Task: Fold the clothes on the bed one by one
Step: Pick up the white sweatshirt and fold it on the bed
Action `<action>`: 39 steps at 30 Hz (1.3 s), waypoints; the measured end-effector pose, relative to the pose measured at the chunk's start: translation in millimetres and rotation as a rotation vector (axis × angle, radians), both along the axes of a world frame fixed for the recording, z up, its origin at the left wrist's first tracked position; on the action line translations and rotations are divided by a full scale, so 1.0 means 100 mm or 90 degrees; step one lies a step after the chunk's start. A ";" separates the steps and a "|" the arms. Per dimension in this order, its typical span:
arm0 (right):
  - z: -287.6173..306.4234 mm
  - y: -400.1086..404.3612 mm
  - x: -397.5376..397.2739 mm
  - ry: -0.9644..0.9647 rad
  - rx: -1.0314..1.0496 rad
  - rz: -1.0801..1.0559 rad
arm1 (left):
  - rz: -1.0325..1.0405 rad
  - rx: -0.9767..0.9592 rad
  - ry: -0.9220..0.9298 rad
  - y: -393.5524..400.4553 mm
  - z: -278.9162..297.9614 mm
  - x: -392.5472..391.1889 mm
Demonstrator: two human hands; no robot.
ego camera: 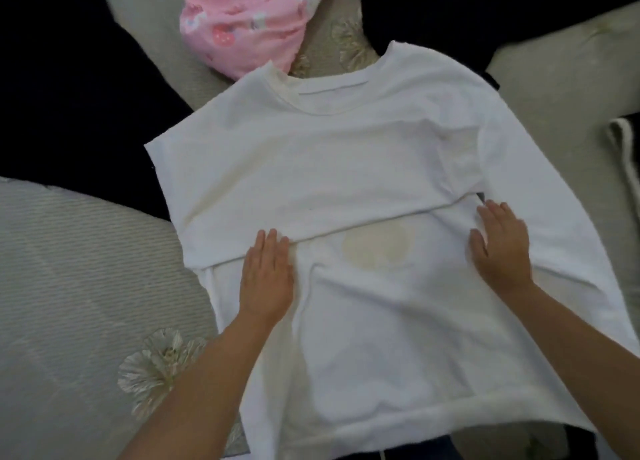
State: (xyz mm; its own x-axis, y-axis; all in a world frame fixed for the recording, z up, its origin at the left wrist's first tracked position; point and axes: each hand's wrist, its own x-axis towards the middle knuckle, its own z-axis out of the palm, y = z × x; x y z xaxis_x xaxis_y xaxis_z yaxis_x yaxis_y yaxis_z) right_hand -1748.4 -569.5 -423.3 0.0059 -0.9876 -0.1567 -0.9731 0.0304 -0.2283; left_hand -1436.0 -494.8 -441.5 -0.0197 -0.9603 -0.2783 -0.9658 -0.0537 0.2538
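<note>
We see the white T-shirt (346, 169) spread on the bed (69, 286), no readable writing on it. Our left hand (266, 276) and right hand (502, 248) press flat, fingers straight, on its middle; pink garment (249, 20) beyond its collar.

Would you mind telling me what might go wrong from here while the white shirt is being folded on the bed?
1. Both hands, left hand and right hand, lie flat on the white shirt with no grip, so lifting them may let the fold edge shift.
2. The wrinkle between the hands could get pressed into the fold.
3. The pink garment touches the collar and might get dragged along.
</note>
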 end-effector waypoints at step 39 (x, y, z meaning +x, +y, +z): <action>1.24 -0.56 0.72 -0.642 0.283 0.231 | 0.515 -0.052 0.115 0.11 0.87 -0.43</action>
State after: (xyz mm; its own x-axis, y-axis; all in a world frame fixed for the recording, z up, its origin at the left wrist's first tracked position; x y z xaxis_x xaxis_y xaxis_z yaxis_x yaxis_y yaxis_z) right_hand -1676.9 -625.5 -298.9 0.5978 -0.7608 -0.2525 -0.3235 0.0593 -0.9444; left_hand -1478.8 -484.1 -354.3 0.6477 -0.7140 -0.2659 -0.5806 -0.6885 0.4346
